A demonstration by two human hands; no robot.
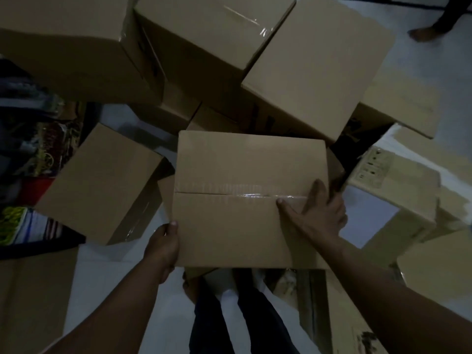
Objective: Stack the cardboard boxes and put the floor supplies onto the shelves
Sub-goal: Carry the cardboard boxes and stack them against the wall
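A person holds a sealed cardboard box [245,169] in front of them, above their own legs and the pale floor [107,277], ringed by a jumble of other cartons [316,72]. The left hand [163,247] grips the box's left edge, thumb hooked onto the top. The right hand [318,215] lies spread wide on the top's right side, thumb and forefinger straight beside the tape seam [229,192], outer fingers dropping past the edge out of sight.

The box looks stiff and square, its flaps shut flat; the glossy tape is likely slick, so the bare card gives better purchase. Its weight cannot be read. The safest hold is probably on opposite sides, fingers under the bottom edges.

Dim light blurs much. The box's underside and contents are hidden. Colourful packaged supplies [38,139] at left are cut off and hard to identify. No shelves show. Another person's foot [424,33] stands at the upper right.
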